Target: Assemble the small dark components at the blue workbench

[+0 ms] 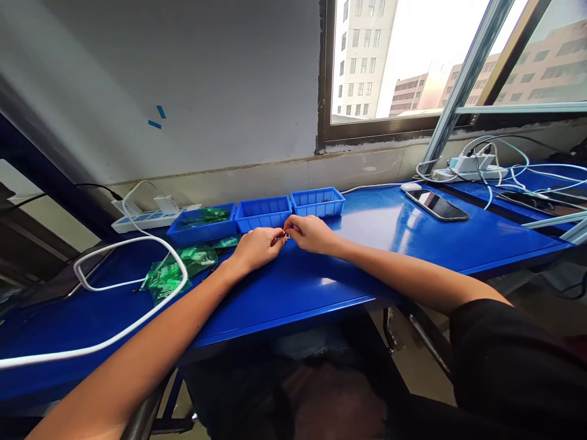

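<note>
My left hand (pixel 259 247) and my right hand (pixel 312 233) meet above the blue table (pixel 330 269), just in front of the blue bins. Both are closed, fingertips pinched together around a small part (pixel 287 236) with a metallic glint, too small to name. Beyond my fingers stand the middle blue bin (pixel 263 214) and the right blue bin (pixel 318 202), which has a few small dark pieces in it. To the left, another blue bin (pixel 202 230) contains green packets (pixel 213 215). Beside my left forearm lie green plastic bags (pixel 177 269) with small pieces inside.
A thick white cable (pixel 114 342) loops across the table's left side, near a power strip (pixel 156 219). Toward the right lies a phone (pixel 436 205). Farther right, tangled cables surround a second power strip (pixel 472 171) by a metal frame post (pixel 468 85) and the window.
</note>
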`<state>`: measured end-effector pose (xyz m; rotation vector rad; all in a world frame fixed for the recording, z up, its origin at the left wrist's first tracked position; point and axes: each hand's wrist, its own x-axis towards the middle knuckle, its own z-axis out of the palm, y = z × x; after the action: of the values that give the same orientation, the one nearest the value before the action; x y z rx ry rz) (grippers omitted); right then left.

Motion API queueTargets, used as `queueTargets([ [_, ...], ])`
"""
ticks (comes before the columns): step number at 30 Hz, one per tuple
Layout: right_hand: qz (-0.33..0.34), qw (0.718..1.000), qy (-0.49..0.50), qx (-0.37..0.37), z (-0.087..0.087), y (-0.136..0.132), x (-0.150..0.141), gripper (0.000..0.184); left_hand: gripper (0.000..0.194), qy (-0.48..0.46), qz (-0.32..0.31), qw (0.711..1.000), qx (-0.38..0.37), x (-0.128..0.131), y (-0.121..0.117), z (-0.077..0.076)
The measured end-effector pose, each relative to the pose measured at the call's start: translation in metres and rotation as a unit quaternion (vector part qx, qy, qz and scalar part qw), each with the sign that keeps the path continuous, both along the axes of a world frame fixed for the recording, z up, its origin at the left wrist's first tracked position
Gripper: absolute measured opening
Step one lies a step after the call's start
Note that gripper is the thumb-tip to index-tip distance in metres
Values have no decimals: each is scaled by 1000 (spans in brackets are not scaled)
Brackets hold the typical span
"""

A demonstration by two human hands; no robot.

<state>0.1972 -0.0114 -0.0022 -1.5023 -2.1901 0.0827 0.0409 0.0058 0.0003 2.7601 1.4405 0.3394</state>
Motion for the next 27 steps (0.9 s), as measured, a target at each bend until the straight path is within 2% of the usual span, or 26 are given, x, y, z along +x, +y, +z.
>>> queueTargets([
  [10,-21,1000,7,12,1,0,-1,21,35,-25,-13,1000,-11,1,0,-1],
  [27,-8,1000,6,22,1,-2,0,18,32,8,0,1000,3,1,-1,0],
])
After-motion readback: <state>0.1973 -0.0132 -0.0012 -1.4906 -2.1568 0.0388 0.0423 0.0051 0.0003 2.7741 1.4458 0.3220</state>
